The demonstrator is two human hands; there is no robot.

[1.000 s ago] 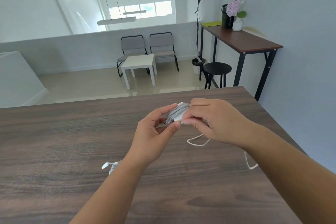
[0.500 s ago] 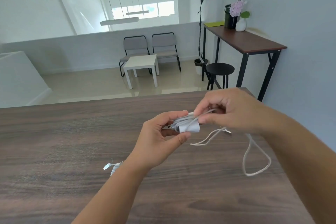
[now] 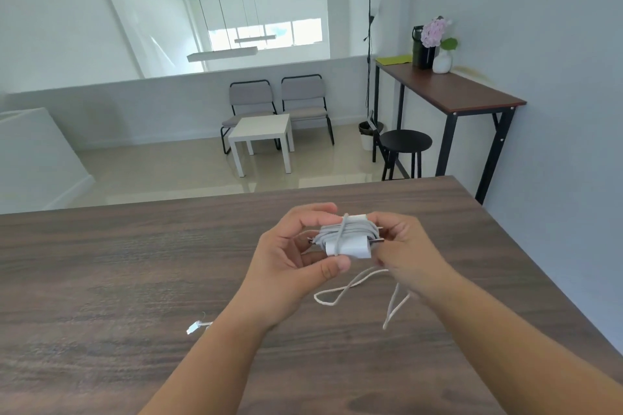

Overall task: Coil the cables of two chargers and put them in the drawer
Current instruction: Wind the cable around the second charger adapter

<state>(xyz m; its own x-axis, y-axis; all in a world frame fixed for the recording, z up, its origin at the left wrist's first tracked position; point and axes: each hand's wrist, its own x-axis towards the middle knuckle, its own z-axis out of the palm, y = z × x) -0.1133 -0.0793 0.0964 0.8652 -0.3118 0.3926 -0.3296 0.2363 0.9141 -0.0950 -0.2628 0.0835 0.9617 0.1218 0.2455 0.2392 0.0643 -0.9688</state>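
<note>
My left hand (image 3: 290,256) grips the white charger (image 3: 349,241), thumb under, fingers over the top, above the table (image 3: 101,280). My right hand (image 3: 401,249) pinches its far end. Loose cable (image 3: 340,293) hangs below both grips. Second charger's plug (image 3: 195,327) lies beside my left forearm.

Looks like a home or small office loft — open mezzanine with a low half wall (image 3: 188,91) and a lower level lit by windows beyond it. Waiting-style corner: 2 grey padded chairs (image 3: 276,101) behind a white side table (image 3: 261,131). Right wall: high bar desk (image 3: 448,94) with a black stool (image 3: 404,145), floor lamp (image 3: 370,27), flower vase (image 3: 440,44). 2 pendant lights (image 3: 222,54) hang over the void. Foreground — dark wood-grain table (image 3: 135,280). Tiled glossy floor, plain white walls.
</note>
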